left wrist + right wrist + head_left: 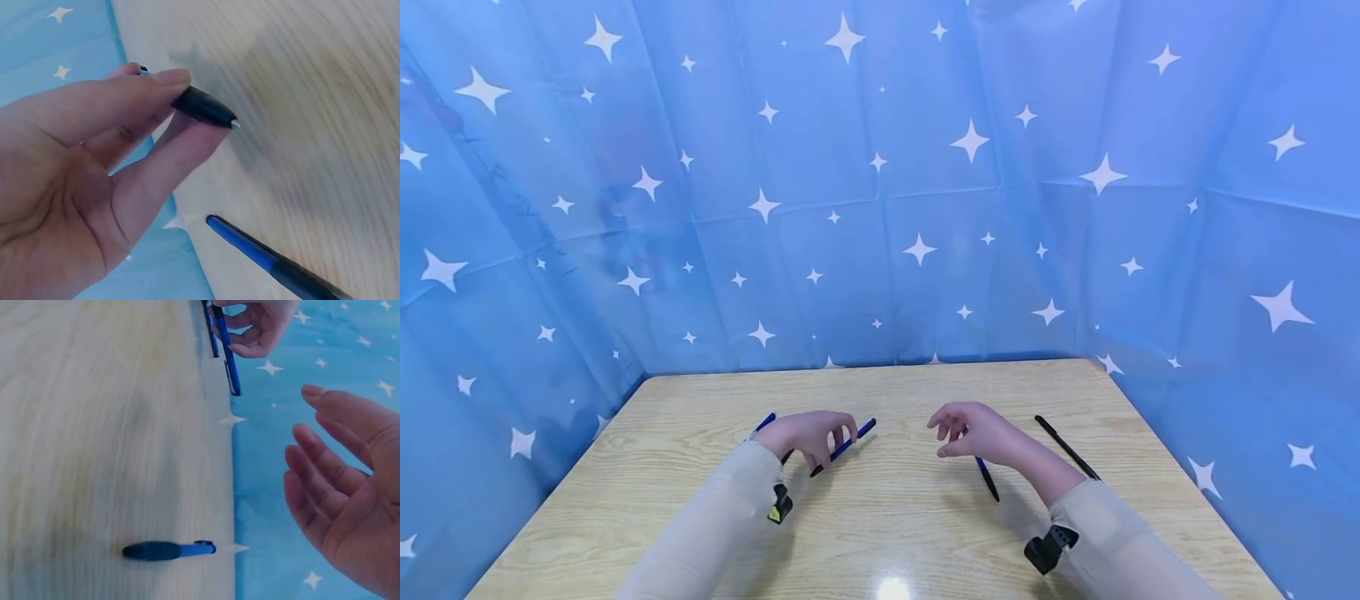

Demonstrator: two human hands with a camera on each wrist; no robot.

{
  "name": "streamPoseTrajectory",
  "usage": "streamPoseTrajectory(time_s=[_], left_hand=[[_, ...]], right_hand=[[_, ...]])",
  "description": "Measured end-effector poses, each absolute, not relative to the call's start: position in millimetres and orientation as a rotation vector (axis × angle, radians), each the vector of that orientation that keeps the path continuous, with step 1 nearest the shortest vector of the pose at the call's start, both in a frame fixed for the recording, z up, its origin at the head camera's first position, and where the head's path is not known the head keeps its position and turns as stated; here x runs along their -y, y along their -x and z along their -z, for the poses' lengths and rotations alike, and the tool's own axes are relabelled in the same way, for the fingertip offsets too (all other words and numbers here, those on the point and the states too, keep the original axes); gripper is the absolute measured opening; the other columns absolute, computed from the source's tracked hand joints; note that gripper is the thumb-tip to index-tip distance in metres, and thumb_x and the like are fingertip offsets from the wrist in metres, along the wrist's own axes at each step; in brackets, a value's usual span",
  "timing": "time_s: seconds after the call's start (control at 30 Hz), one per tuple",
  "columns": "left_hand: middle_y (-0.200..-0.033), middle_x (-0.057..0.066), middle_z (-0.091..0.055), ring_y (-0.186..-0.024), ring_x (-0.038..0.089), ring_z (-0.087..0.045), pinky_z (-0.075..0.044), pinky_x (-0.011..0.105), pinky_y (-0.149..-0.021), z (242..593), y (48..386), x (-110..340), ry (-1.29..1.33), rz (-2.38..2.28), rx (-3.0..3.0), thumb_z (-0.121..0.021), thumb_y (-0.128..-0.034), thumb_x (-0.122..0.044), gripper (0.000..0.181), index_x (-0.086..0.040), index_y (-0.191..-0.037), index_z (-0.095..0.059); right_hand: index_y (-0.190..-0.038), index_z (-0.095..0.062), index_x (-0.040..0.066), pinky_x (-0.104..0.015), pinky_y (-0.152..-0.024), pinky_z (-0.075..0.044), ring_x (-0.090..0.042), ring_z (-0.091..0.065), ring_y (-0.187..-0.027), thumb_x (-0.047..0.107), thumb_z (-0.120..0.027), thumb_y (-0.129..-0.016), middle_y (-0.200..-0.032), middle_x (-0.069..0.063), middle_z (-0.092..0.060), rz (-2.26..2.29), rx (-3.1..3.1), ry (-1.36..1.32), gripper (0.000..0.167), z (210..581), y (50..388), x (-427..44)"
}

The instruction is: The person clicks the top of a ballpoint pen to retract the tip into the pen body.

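My left hand [815,435] pinches a blue-and-black pen [847,444] between thumb and fingers, above the table. In the left wrist view the black tip section of the held pen [205,107] sticks out past the fingers of the left hand [94,162], its metal point showing. Another blue pen [250,249] lies on the table below it. My right hand [981,432] hovers with relaxed, slightly bent fingers and holds nothing. Beneath it a blue-and-black pen [988,481] lies on the table; the right wrist view shows this pen [164,550] apart from the right hand [350,481].
A long black pen-like stick [1067,448] lies on the wooden table [910,525], right of the right hand. Another blue pen [765,422] lies partly hidden behind the left hand. A blue curtain with white stars [880,242] stands behind the table and along its sides.
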State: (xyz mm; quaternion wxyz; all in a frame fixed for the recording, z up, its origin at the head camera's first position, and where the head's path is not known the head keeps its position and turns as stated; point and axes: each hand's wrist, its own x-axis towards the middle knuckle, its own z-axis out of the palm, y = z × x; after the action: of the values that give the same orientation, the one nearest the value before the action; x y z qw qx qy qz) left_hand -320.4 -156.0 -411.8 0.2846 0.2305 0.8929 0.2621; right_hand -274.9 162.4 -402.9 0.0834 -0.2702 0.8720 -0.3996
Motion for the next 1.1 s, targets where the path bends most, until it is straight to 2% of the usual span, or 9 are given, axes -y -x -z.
streamPoseTrajectory(time_s=[0.13, 0.4, 0.57, 0.8, 1.03, 1.1], left_hand=[[-0.107, 0.008, -0.056, -0.075, 0.023, -0.063, -0.057, 0.037, -0.061, 407, 320, 150, -0.645, -0.786, -2.363, -0.068, -0.0789, 0.019, 0.051, -0.01, -0.119, -0.055], [-0.099, 0.007, -0.06, -0.079, 0.022, -0.064, -0.057, 0.037, -0.062, 390, 312, 136, -0.714, -0.981, -2.357, -0.071, -0.0794, 0.015, 0.049, -0.015, -0.113, -0.053], [-0.097, 0.006, -0.062, -0.085, 0.019, -0.066, -0.057, 0.037, -0.066, 381, 306, 127, -0.749, -1.072, -2.367, -0.073, -0.0809, 0.01, 0.047, -0.016, -0.115, -0.054], [-0.098, 0.007, -0.063, -0.087, 0.019, -0.067, -0.057, 0.036, -0.069, 372, 297, 110, -0.8, -1.211, -2.358, -0.073, -0.083, 0.005, 0.043, -0.017, -0.116, -0.057], [-0.097, 0.005, -0.064, -0.088, 0.018, -0.066, -0.056, 0.034, -0.072, 367, 291, 96, -0.893, -1.345, -2.362, -0.075, -0.0819, 0.004, 0.041, -0.013, -0.115, -0.058], [-0.097, 0.006, -0.064, -0.088, 0.018, -0.066, -0.056, 0.034, -0.073, 366, 289, 92, -0.918, -1.384, -2.356, -0.075, -0.0818, 0.004, 0.04, -0.012, -0.114, -0.059]], right_hand=[[-0.115, -0.066, 0.009, -0.035, -0.072, -0.051, -0.017, -0.059, -0.083, 0.011, -0.078, -0.083, -0.092, 0.001, -0.062, 1.224, -2.627, 0.793, 0.034, 400, 280, -159], [-0.117, -0.066, 0.009, -0.036, -0.072, -0.053, -0.019, -0.061, -0.086, 0.015, -0.077, -0.085, -0.094, -0.004, -0.064, 1.337, -2.641, 0.815, 0.034, 389, 280, -157], [-0.118, -0.065, 0.008, -0.037, -0.074, -0.053, -0.019, -0.061, -0.086, 0.015, -0.076, -0.086, -0.094, -0.002, -0.064, 1.414, -2.666, 0.814, 0.035, 382, 281, -157], [-0.125, -0.063, 0.009, -0.047, -0.09, -0.048, -0.028, -0.057, -0.102, 0.019, -0.076, -0.087, -0.112, -0.008, -0.064, 1.637, -2.718, 0.784, 0.041, 371, 278, -155], [-0.129, -0.063, 0.017, -0.05, -0.094, -0.046, -0.025, -0.056, -0.108, 0.022, -0.075, -0.088, -0.115, -0.006, -0.061, 1.792, -2.708, 0.791, 0.043, 364, 273, -152], [-0.129, -0.063, 0.017, -0.05, -0.094, -0.046, -0.028, -0.056, -0.108, 0.021, -0.075, -0.088, -0.114, -0.006, -0.061, 1.832, -2.699, 0.791, 0.043, 363, 272, -151]])
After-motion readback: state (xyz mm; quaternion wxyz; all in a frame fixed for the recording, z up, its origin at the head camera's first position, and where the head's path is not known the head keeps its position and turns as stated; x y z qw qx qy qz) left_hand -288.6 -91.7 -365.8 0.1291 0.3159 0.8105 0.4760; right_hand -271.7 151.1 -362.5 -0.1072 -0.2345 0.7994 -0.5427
